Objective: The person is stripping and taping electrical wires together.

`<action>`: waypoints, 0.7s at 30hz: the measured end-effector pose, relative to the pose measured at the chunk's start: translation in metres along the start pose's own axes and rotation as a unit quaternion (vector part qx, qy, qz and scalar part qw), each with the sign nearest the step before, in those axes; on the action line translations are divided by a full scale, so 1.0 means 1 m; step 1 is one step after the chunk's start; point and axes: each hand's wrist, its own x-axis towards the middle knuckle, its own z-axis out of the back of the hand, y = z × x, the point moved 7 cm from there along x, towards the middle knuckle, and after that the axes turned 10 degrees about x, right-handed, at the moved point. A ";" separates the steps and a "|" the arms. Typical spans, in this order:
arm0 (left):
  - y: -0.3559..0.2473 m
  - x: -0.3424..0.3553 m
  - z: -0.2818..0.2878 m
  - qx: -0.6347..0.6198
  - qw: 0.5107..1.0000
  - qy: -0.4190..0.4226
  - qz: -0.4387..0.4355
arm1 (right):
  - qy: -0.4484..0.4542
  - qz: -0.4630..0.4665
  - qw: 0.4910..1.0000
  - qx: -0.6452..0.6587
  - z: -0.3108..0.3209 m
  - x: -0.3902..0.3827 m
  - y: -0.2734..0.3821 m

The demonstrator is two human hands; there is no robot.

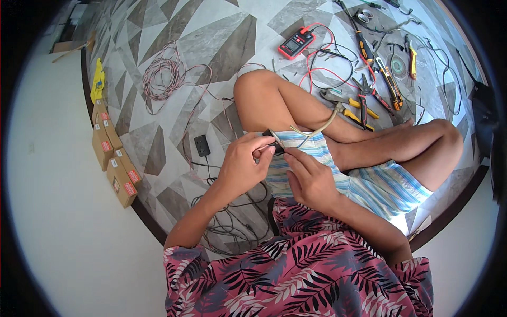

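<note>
Above our striped shorts (309,153), our left hand (244,165) pinches a small black piece (276,148), its long axis slanting upper left to lower right. Our right hand's (315,182) fingertips meet it; their hold we cannot tell. A beige cable (330,120) curves rightward, away from us.

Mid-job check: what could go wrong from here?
The small black piece is in the left hand's fingertips above the lap, so it could slip.
The pale cable crosses the bare leg; moving that leg might tug it.
The red-and-black pliers lie near the crossed legs and could get knocked.
</note>
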 end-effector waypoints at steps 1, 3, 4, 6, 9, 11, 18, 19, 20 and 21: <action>-0.003 0.002 0.003 0.026 0.999 -0.018 -0.012 | 0.011 -0.001 1.000 -0.029 -0.006 -0.004 -0.003; -0.006 0.006 0.003 0.096 0.995 -0.020 -0.012 | 0.031 0.002 0.998 -0.062 -0.012 -0.007 -0.006; -0.007 0.007 0.002 0.129 0.991 -0.026 -0.017 | 0.040 0.007 0.997 -0.068 -0.012 -0.007 -0.008; -0.010 0.010 0.000 0.133 0.990 -0.051 -0.018 | 0.043 0.009 0.998 -0.054 -0.010 -0.006 -0.012; -0.008 0.011 -0.005 0.126 0.990 -0.063 0.015 | 0.006 -0.068 0.996 0.051 -0.004 -0.002 -0.032; -0.005 0.010 -0.007 0.106 0.991 -0.061 0.044 | -0.034 -0.220 0.959 0.174 -0.008 -0.007 -0.053; 0.014 0.005 -0.011 -0.011 0.989 -0.040 0.140 | -0.136 -0.193 0.957 0.168 -0.008 0.003 -0.044; 0.019 0.004 -0.012 -0.034 0.986 -0.033 0.157 | -0.131 -0.179 0.965 0.138 -0.008 0.006 -0.043; 0.020 0.005 -0.012 -0.046 0.987 -0.031 0.148 | -0.122 -0.167 0.972 0.108 -0.009 0.008 -0.041; 0.021 0.006 -0.013 -0.059 0.988 -0.028 0.140 | -0.135 -0.167 0.969 0.124 -0.009 0.007 -0.042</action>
